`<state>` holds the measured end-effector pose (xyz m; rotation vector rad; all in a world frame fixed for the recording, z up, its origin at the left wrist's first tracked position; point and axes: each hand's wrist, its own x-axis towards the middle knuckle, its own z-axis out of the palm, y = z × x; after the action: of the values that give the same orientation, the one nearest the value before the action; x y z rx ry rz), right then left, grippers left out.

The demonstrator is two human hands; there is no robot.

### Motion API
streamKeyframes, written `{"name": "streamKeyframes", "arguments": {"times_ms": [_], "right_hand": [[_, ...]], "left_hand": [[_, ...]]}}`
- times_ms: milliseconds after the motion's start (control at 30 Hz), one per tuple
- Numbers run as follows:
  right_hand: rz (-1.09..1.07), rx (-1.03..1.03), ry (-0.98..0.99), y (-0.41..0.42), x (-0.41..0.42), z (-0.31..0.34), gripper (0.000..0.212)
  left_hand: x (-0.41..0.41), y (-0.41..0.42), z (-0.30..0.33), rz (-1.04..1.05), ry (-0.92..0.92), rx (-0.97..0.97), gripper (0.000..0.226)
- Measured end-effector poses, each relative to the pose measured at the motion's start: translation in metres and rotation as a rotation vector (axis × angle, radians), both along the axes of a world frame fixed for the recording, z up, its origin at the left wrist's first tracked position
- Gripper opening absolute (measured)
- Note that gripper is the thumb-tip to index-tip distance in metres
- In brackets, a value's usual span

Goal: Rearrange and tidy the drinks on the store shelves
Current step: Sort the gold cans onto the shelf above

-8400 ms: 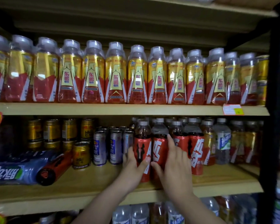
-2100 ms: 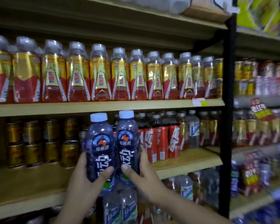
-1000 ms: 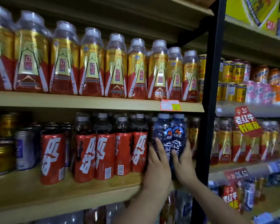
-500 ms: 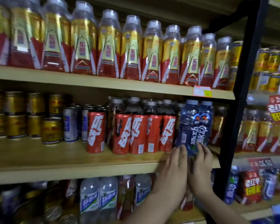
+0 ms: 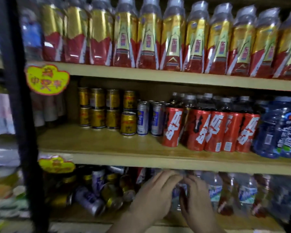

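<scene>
Drinks [image 5: 178, 194] on lower shelf [image 5: 175, 222] between both hands [image 5: 155, 195].

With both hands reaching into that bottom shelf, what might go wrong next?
The toppled cans lie loose beside the left hand; a nudge might roll them off the bottom shelf. The right hand works among tightly packed clear bottles, so pulling one may tip its neighbours. The picture is blurred, so the grip is uncertain.
</scene>
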<state>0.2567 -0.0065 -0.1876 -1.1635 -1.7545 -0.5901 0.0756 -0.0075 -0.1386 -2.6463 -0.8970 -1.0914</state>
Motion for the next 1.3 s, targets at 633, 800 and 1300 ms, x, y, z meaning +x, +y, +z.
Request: {"name": "streamKeyframes", "arguments": {"times_ms": [633,800,1300], "right_hand": [[-0.451,-1.025,-0.406,0.046,-0.155,-0.058,0.07],[-0.459,-1.003,-0.434,0.052,-0.154,-0.06,0.064],[-0.215,-0.986,-0.088,0.025,-0.122,-0.073,0.095]], "left_hand": [[-0.148,0.068,-0.103,0.623,0.582,-0.421,0.103],[-0.147,0.073,-0.109,0.602,0.523,-0.418,0.091],[-0.171,0.073,-0.12,0.416,0.047,-0.451,0.079]]}}
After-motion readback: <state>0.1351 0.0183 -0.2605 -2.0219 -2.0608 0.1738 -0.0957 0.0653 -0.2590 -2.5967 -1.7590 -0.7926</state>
